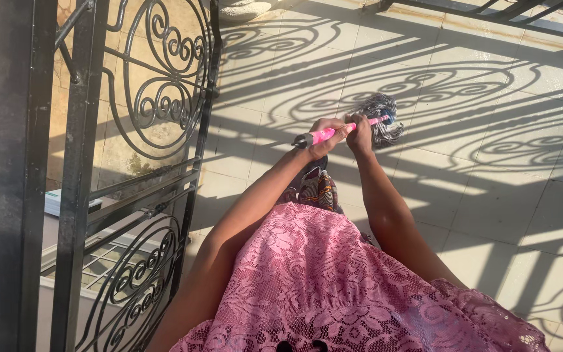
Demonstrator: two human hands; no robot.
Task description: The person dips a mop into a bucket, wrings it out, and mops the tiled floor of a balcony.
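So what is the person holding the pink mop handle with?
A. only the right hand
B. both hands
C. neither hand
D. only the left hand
B: the left hand and the right hand both close around the pink mop handle, side by side, with the mop head down on the tiled floor.

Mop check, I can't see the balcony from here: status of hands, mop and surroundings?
Left hand and right hand gripping pink mop handle. Mop head on tiled floor. Iron railing close left.

— Where are you standing?
— Outside, on my home's balcony or terrace, I think. Pale floor tiles [490,169] underfoot, sunlit, crossed by scroll shadows.
— What else shows it?
— Black wrought-iron railing [158,85] with curled scrollwork beside me.
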